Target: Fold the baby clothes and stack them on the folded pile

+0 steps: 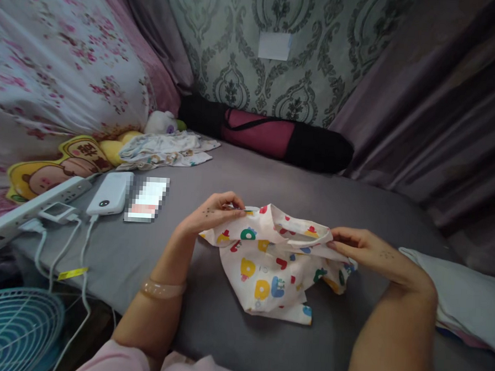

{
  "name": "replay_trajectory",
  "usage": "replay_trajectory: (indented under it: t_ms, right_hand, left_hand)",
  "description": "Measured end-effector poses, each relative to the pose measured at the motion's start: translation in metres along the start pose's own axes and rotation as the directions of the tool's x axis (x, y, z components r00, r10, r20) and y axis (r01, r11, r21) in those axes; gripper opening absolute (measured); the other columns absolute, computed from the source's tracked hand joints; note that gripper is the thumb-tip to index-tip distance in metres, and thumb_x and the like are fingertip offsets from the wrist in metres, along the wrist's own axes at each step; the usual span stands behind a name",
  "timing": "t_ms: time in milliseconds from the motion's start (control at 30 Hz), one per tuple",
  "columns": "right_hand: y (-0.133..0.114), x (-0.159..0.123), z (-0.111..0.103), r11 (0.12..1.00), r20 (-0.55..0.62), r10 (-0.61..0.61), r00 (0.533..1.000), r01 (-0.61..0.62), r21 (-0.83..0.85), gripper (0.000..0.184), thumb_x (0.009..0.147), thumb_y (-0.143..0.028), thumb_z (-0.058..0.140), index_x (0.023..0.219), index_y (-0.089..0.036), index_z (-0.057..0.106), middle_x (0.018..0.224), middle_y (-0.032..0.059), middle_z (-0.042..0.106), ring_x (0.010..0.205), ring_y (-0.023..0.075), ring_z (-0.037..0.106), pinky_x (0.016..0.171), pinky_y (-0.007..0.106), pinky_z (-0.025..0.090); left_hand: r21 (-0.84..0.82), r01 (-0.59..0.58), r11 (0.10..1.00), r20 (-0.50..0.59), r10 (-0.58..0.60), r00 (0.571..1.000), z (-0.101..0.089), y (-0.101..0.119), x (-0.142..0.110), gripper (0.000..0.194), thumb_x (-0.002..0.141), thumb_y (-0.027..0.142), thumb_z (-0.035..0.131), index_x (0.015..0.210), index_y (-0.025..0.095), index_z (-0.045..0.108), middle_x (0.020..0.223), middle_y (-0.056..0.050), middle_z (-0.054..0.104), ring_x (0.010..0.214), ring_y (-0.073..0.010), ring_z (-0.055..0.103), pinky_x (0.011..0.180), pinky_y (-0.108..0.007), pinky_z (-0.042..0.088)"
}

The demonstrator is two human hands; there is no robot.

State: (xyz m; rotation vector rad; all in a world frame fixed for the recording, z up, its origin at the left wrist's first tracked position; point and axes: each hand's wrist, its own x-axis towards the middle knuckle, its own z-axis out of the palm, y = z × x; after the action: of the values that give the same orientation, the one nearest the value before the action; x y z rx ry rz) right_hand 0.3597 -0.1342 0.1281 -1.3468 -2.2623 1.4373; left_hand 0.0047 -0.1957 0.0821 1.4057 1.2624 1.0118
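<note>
Head view: the patterned white shirt (264,264) sits toward five o'clock above the grey sheet (326,344). The left hand (219,210) pinches its ten-o'clock shoulder; the right hand (362,249) seems, fingertips partly hidden, to grasp its two-o'clock collar edge.

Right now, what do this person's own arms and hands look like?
The left hand and right hand are gloveless, each with small dark dots on its back. A pale, glossy bangle circles the left forearm; none shows on the right forearm. Both forearms are sleeveless; pale pink clothing shows at the picture's bottom.
</note>
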Motion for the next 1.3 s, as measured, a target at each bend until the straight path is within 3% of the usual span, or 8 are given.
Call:
replay_trajectory:
  t_ms: [400,733,867,967,1033,1100,1200,1300]
  right_hand:
    - [-0.019,0.008,0.014,0.996,-0.281,-0.085,0.956,0.090,0.003,0.031,0.079,-0.045,0.059,0.092,-0.019,0.068,0.081,0.0032,0.067,0.067,0.0151,0.061,0.051,0.023,0.045]
    - [-0.045,0.007,-0.007,0.978,-0.507,-0.201,0.838,0.205,-0.048,0.025,0.077,-0.040,0.065,0.088,-0.018,0.073,0.075,0.0032,0.071,0.060,0.0154,0.061,0.050,0.025,0.048]
    - [-0.077,0.015,-0.044,0.919,-0.682,-0.392,0.618,0.233,-0.317,0.023,0.080,-0.038,0.064,0.088,-0.019,0.073,0.084,0.0050,0.073,0.074,0.0206,0.066,0.061,0.029,0.052]
    - [-0.107,0.016,-0.063,0.841,-0.782,-0.538,0.315,0.139,-0.522,0.024,0.087,-0.036,0.055,0.097,-0.021,0.071,0.098,0.0067,0.072,0.094,0.0248,0.065,0.074,0.033,0.051]
    - [-0.124,0.011,-0.069,0.810,-0.784,-0.585,0.207,0.103,-0.577,0.025,0.090,-0.037,0.053,0.100,-0.023,0.070,0.103,0.0070,0.071,0.102,0.0264,0.063,0.078,0.035,0.051]
    - [-0.135,0.004,-0.072,0.812,-0.772,-0.583,0.253,0.170,-0.558,0.023,0.087,-0.040,0.058,0.096,-0.023,0.071,0.098,0.0065,0.072,0.099,0.0266,0.064,0.076,0.035,0.052]
    - [-0.139,-0.002,-0.080,0.853,-0.738,-0.508,0.444,0.378,-0.360,0.026,0.079,-0.045,0.069,0.089,-0.021,0.072,0.085,0.0053,0.073,0.082,0.0231,0.068,0.068,0.033,0.054]
    - [-0.136,-0.001,-0.089,0.864,-0.723,-0.429,0.542,0.480,-0.152,0.029,0.071,-0.044,0.076,0.085,-0.020,0.072,0.077,0.0045,0.072,0.071,0.0193,0.067,0.064,0.031,0.055]
  left_hand:
    - [0.197,-0.135,0.971,-0.162,0.168,0.972,0.004,0.003,0.007,0.031,0.076,0.047,0.067,0.088,0.018,0.066,0.076,-0.002,0.062,0.066,-0.0129,0.056,0.053,-0.021,0.043]
    - [0.331,-0.353,0.875,-0.214,0.434,0.875,-0.018,0.073,0.042,0.026,0.069,0.043,0.071,0.076,0.017,0.071,0.063,0.000,0.061,0.057,-0.0117,0.052,0.050,-0.022,0.038]
    - [0.549,-0.442,0.710,-0.184,0.619,0.764,-0.030,0.129,0.071,0.022,0.074,0.040,0.067,0.076,0.018,0.071,0.067,-0.001,0.063,0.065,-0.0154,0.057,0.061,-0.028,0.043]
    - [0.721,-0.487,0.494,-0.191,0.816,0.545,-0.031,0.172,0.080,0.020,0.081,0.038,0.061,0.081,0.019,0.069,0.082,-0.003,0.066,0.093,-0.0219,0.059,0.084,-0.036,0.043]
    - [0.761,-0.495,0.420,-0.209,0.880,0.427,-0.031,0.192,0.079,0.022,0.085,0.039,0.059,0.086,0.020,0.068,0.094,-0.005,0.065,0.111,-0.0258,0.052,0.096,-0.043,0.038]
    - [0.711,-0.535,0.457,-0.219,0.866,0.449,-0.034,0.202,0.079,0.023,0.083,0.042,0.061,0.084,0.020,0.068,0.094,-0.006,0.066,0.113,-0.0274,0.051,0.096,-0.045,0.039]
    - [0.525,-0.595,0.608,-0.210,0.770,0.602,-0.043,0.201,0.081,0.028,0.080,0.046,0.063,0.079,0.019,0.069,0.078,-0.005,0.066,0.089,-0.0237,0.063,0.079,-0.039,0.050]
    - [0.342,-0.586,0.734,-0.152,0.659,0.737,-0.050,0.195,0.084,0.028,0.073,0.045,0.068,0.078,0.018,0.070,0.068,-0.003,0.066,0.070,-0.0189,0.064,0.064,-0.032,0.052]
